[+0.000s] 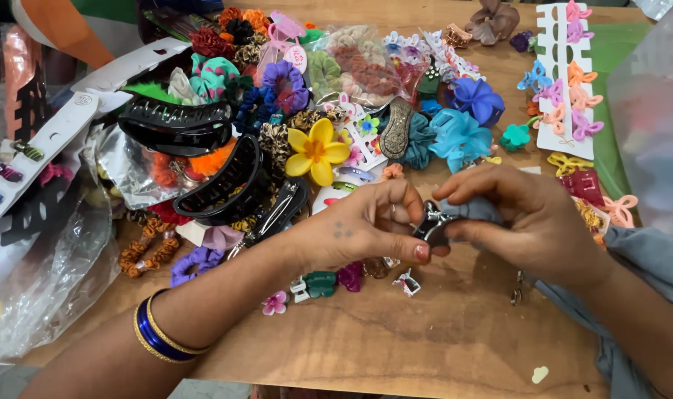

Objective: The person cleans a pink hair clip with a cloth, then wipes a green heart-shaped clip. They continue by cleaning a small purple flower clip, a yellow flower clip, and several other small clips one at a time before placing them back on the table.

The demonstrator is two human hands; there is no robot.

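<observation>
Both hands meet over the middle of the wooden table (425, 340). My left hand (359, 225) pinches a small dark hair clip (434, 222) between thumb and fingers. My right hand (525, 214) grips the same clip from the other side, along with a bit of grey-blue fabric. Blue and gold bangles (159, 336) circle my left wrist. Just under the hands lie several tiny claw clips, one green (320, 283), one purple (350, 275), and a pink flower clip (274, 302).
A heap of hair accessories fills the far half: large black claw clips (178, 125), a yellow flower clip (318, 151), blue fabric flowers (462, 133), scrunchies. A white card of butterfly clips (565, 81) lies at right. Plastic bags (48, 266) crowd the left.
</observation>
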